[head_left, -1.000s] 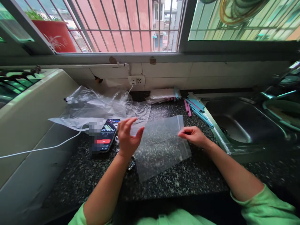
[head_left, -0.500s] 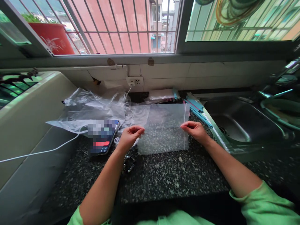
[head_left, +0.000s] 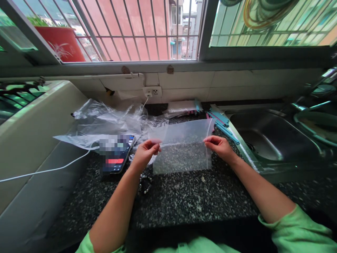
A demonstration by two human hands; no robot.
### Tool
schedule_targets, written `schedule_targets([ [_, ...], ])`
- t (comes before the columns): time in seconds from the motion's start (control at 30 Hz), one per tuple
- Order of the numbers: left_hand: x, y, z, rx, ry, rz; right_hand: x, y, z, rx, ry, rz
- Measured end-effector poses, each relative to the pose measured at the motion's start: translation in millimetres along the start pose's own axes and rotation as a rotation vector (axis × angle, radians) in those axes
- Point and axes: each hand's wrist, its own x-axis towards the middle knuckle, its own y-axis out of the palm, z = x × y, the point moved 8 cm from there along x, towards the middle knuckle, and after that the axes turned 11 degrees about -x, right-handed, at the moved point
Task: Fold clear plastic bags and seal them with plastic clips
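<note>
A clear, frosted plastic bag [head_left: 181,158] is stretched flat over the dark speckled counter, with a crease across it between my two hands. My left hand [head_left: 147,151] pinches its left edge between thumb and fingers. On the opposite side, my right hand [head_left: 218,145] pinches the right edge, close to a pale strip running along it. Left of my left hand lies a phone [head_left: 122,158] with a lit, partly blurred screen. A beaded bracelet [head_left: 144,184] rests on the counter just below my left wrist.
Crumpled clear plastic [head_left: 105,119] covers the counter's back left. A white cable [head_left: 65,165] runs across the left. Behind the bag lie a packet of plastic bags [head_left: 181,106] and several blue strips [head_left: 223,124]. A steel sink [head_left: 273,130] is at right, below the barred window.
The bag's upper part has lifted and now folds along a line between my hands. My left hand has shifted very slightly left; my right hand stays nearly in place.
</note>
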Motion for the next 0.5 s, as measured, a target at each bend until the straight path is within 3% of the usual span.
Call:
schedule_targets([
  [0.1, -2, -14.4, -19, -0.051, 0.174, -0.115, -2, -4, 8, -0.041, -0.009, 0.039],
  [0.2, -8, -24.7, -39, -0.181, 0.317, -0.165, -8, 1, 20, -0.132, -0.029, 0.275],
  [0.3, -10, -3.5, -33, -0.165, 0.140, 0.030, -21, 14, 28, -0.226, -0.046, 0.547],
  [0.37, -14, 19.1, -17, -0.042, -0.022, 0.170, -27, 23, 32, -0.282, -0.070, 0.642],
  [0.5, -21, 45.7, 5, 0.147, -0.131, 0.218, -33, 47, 42, -0.372, -0.163, 0.725],
])
